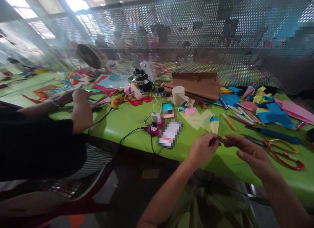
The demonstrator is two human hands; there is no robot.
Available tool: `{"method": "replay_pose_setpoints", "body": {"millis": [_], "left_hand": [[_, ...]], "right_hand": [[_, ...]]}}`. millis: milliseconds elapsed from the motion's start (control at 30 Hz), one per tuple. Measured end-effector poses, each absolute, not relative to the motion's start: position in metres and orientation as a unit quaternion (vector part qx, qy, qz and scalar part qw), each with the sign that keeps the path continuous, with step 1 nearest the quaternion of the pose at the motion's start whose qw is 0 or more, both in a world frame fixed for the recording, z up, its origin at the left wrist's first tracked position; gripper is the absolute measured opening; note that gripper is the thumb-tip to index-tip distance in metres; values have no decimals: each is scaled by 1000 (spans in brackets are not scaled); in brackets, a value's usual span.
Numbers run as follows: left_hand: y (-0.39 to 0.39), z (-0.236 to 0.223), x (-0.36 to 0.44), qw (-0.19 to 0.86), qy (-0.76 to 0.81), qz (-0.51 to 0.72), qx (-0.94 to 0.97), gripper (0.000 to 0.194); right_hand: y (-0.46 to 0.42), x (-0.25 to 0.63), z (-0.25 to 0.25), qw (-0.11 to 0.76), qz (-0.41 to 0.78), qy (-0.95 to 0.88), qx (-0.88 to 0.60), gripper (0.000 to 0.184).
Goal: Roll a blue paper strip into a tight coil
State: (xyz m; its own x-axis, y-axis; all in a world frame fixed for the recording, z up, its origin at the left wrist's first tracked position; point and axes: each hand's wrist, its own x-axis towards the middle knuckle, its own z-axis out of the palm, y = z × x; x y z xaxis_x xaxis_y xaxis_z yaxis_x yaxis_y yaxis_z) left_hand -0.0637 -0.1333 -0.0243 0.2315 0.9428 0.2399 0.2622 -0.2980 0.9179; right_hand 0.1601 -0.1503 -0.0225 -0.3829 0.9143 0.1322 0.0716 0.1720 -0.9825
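Observation:
My left hand (203, 149) is closed, its thumb and fingertips pinched together above the front of the green table. What sits in that pinch is too small or hidden to make out. Just beyond its knuckles stands or lies a small pale yellow and blue paper cone (214, 125); the hand covers the cone's lower end, so I cannot tell whether they touch. My right hand (252, 154) has its fingers stretched out and its thumb apart. Its fingertips come close to those of the left hand. Pale yellow paper sheets (196, 119) lie behind the cone.
Scissors (284, 151) and a blue-handled tool (277, 134) lie at right, near pens and coloured paper. Left of my hands are two phones (170, 133), a magenta power socket (155, 126) with cables, and a tape roll (178, 94). A co-worker's arms (82, 110) reach in at left.

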Motion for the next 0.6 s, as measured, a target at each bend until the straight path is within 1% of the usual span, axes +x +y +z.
{"method": "replay_pose_setpoints", "body": {"millis": [133, 233, 300, 400, 467, 533, 600], "left_hand": [[-134, -26, -60, 314, 447, 457, 702, 16], [-137, -27, -56, 296, 474, 469, 684, 15], [-138, -28, -55, 317, 485, 482, 657, 15], [-139, -30, -54, 394, 470, 506, 607, 16], [-137, -31, -54, 442, 454, 511, 581, 21], [-135, -32, -55, 461, 445, 506, 577, 25], [-134, -32, -56, 455, 442, 491, 598, 24]], "right_hand": [[-155, 158, -20, 411, 511, -651, -381, 48], [-158, 155, -23, 420, 522, -642, -374, 50], [-159, 154, -26, 436, 535, -627, -361, 48], [-159, 156, -30, 452, 550, -611, -346, 47], [-159, 157, -30, 445, 555, -611, -348, 47], [-158, 158, -28, 437, 549, -617, -357, 46], [-159, 157, -24, 429, 533, -627, -372, 46]]}}
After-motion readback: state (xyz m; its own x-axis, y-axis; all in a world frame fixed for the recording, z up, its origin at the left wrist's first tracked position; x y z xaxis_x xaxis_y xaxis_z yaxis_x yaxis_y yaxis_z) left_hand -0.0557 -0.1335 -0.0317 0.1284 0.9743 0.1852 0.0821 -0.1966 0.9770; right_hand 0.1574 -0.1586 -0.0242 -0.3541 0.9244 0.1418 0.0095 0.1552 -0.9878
